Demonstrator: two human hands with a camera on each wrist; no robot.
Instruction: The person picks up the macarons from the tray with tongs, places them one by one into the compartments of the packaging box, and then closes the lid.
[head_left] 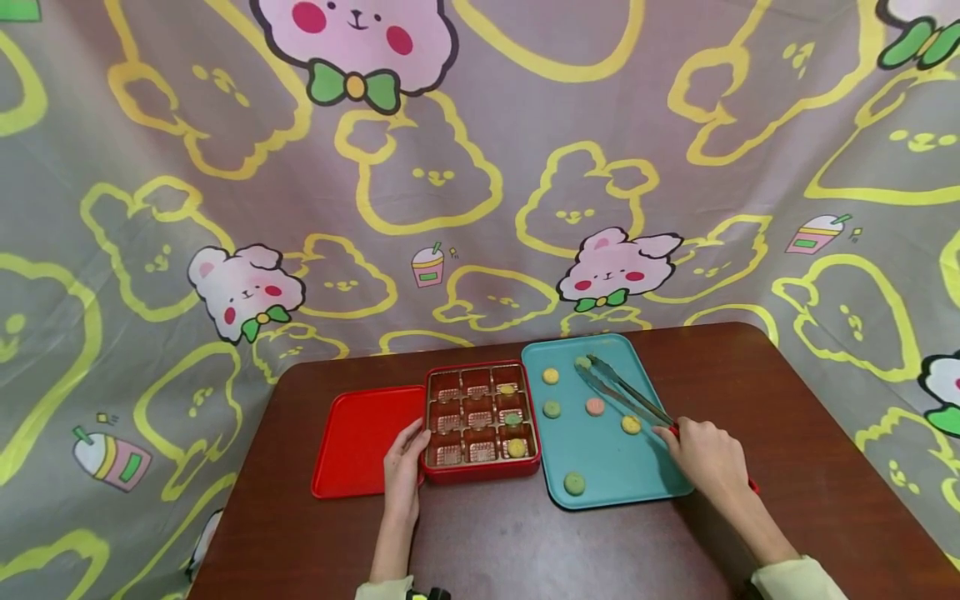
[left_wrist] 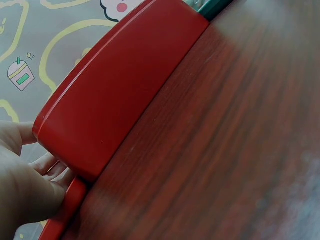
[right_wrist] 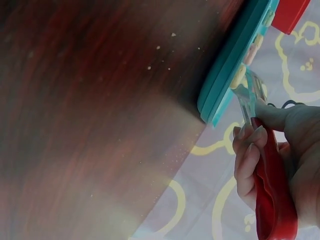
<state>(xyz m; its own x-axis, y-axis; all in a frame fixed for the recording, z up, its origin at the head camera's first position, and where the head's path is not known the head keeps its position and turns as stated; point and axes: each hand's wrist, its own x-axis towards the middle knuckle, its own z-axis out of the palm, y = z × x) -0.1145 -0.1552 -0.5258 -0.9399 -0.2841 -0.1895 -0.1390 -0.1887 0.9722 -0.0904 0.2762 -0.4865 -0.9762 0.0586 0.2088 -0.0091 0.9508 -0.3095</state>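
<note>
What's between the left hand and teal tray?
Red nine-compartment box: left hand at its left edge, teal tray beside its right. Shows in head view.

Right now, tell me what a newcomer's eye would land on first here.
Probably the big cloth printed with cartoon animals, hanging behind the table. Next, the red box just left of the teal tray, with three round cookies in its right-hand column. Then the tongs in the right hand, their tips at a green cookie near the tray's far end.
</note>
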